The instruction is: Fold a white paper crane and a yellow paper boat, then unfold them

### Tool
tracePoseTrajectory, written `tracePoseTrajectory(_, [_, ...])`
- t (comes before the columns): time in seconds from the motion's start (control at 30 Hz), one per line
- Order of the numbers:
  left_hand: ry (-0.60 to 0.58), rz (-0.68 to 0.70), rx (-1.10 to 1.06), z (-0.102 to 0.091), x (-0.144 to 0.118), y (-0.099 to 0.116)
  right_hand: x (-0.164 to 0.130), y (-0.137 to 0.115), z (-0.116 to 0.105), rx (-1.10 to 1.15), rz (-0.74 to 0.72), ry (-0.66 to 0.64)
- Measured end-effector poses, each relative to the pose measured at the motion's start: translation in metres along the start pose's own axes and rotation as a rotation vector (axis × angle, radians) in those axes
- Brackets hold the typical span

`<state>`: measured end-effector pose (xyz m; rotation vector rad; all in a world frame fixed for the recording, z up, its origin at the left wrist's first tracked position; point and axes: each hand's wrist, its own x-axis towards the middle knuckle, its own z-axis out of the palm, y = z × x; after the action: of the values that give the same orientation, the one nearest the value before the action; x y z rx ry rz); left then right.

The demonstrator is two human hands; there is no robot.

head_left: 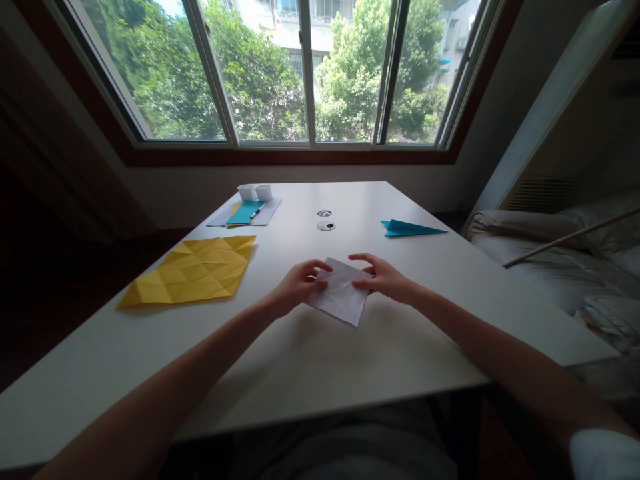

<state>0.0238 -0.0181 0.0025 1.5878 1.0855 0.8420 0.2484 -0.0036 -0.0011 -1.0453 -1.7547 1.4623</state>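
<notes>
A white folded paper (pixel 342 293), roughly square, is held slightly tilted above the near middle of the table. My left hand (pixel 301 283) pinches its left edge, thumb on top. On the right edge, my right hand (pixel 383 277) grips it between thumb and fingers, the index finger lifted off the sheet. Left of my hands lies a creased yellow sheet of paper (pixel 193 270), spread out. A blue paper plane (pixel 411 229) rests to the right, beyond my right hand.
On the white table (pixel 280 387), blue paper (pixel 244 213) and other sheets lie at the far left with a pen (pixel 258 211). Two small white paper boxes (pixel 255 193) stand behind them. Round markings (pixel 326 226) show mid-table. A sofa (pixel 530 247) is at right, a window beyond.
</notes>
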Motion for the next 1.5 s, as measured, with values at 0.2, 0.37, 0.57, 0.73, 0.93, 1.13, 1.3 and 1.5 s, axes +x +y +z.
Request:
tracePoseTrajectory(0.2, [-0.077, 0.293, 0.825, -0.002, -0.006, -0.006, 0.002, 0.006, 0.003, -0.500, -0.218, 0.050])
tracePoseTrajectory(0.37, [-0.216, 0.298, 1.053, -0.001, -0.011, -0.005, 0.004, 0.006, 0.001, -0.762, -0.359, 0.175])
tracePoseTrajectory(0.57, [0.136, 0.153, 1.292, 0.006, -0.015, 0.001, 0.001, 0.005, 0.011, -0.933, -0.424, 0.089])
tracePoseTrajectory(0.73, [0.140, 0.112, 1.314, 0.017, -0.021, -0.004, -0.009, 0.007, 0.029, -1.058, -0.238, -0.168])
tracePoseTrajectory(0.93, [-0.105, -0.007, 1.153, 0.023, -0.020, -0.014, -0.010, 0.009, 0.031, -1.047, -0.216, -0.219])
tracePoseTrajectory(1.13, [-0.111, 0.041, 1.206, 0.025, -0.024, -0.005, -0.003, 0.010, 0.035, -1.037, -0.204, -0.252])
tracePoseTrajectory(1.3, [-0.109, 0.119, 1.246, 0.022, -0.026, -0.001, -0.003, 0.007, 0.034, -1.019, -0.171, -0.358])
tracePoseTrajectory(1.5, [-0.209, 0.054, 1.155, 0.016, -0.016, -0.014, -0.005, 0.003, 0.030, -1.024, -0.165, -0.418])
